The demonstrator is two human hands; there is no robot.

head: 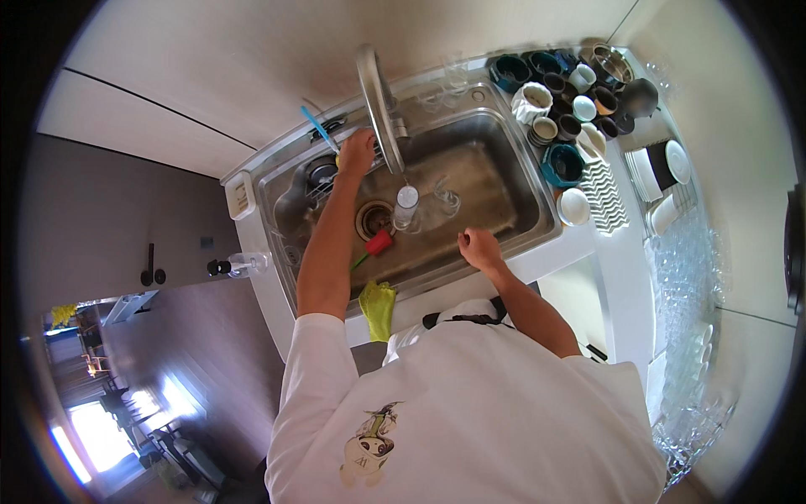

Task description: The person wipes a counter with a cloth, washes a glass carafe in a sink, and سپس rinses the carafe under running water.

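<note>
My left hand [357, 153] is over the wire rack at the sink's back left, beside a blue-handled brush [320, 128]. Its fingers face away, so its grip is hidden. Above the sink's front edge, my right hand [480, 249] has curled fingers with nothing visible in them. Under the faucet [379, 107], an upright clear glass [406, 205] stands in the steel sink [497, 157]. Another clear glass piece [448, 196] is to its right. A red sponge head [379, 242] with a green handle lies by the drain [376, 217].
Cups, bowls and pots [570, 116] crowd the counter at back right, near a zigzag-patterned cloth [604, 198] and racked plates [642, 173]. Many clear glasses [686, 277] line the right side. A yellow-green cloth [378, 310] hangs over the front edge; a pump bottle [242, 265] is left.
</note>
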